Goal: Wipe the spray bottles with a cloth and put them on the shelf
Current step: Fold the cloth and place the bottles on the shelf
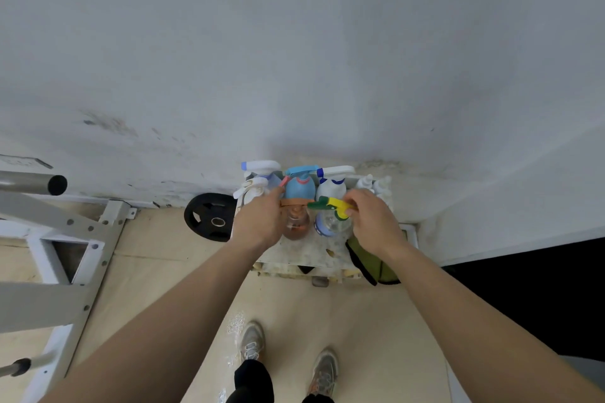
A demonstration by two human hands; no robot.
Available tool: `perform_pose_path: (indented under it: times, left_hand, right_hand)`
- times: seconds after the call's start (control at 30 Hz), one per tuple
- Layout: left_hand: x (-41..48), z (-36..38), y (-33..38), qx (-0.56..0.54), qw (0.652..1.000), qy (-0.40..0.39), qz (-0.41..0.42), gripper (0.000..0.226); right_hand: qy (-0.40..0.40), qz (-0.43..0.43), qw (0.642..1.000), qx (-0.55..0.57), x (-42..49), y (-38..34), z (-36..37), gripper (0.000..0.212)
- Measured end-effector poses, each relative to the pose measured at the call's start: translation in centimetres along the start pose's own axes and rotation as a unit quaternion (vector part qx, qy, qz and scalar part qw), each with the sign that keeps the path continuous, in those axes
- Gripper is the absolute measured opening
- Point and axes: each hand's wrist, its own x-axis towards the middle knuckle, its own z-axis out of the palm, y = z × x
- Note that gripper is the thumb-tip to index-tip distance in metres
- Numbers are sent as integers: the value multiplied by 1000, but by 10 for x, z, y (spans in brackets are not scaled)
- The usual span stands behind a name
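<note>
metal frame (65,239): white and grey, seen at the far left on the floor
weight plate (209,216): black, leaned at the foot of the wall, just beside the shelf's left edge
shelf (304,257): a pale speckled top, set against the wall; every bottle on it is stood upright
left hand (262,219): fingers are curled round the neck of the amber bottle, beneath its orange sprayer
white bottles (258,180): two, kept at the back left corner, partly hidden by the left hand
amber bottle (296,226): placed in the front row, gripped by the left hand
blue bottle (299,188): with a pink trigger, stood behind the amber bottle
clear bottle (329,226): placed in the front row, just beside the amber bottle, topped by a yellow and green sprayer
white and navy bottle (332,186): stood behind the clear bottle
right hand (370,222): thumb and fingers are pinched on the rear of the yellow sprayer
green cloth (370,263): draped over the shelf's front right corner, below the right hand
</note>
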Motion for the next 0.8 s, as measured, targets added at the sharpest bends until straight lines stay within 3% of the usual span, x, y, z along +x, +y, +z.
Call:
perform_pose_path:
  times: [0.17, 0.4, 0.8]
  left_hand:
    - [17, 5, -2, 99, 995, 22, 22, 25]
    - [10, 13, -6, 26, 998, 56, 22, 19]
    - [4, 14, -2, 0, 998, 66, -3, 17]
  right_hand:
    - [-2, -4, 1000, 9, 27, 9, -6, 24]
    - [-14, -12, 1000, 15, 28, 19, -8, 20]
    - [-12, -3, 1000, 16, 28, 28, -10, 20]
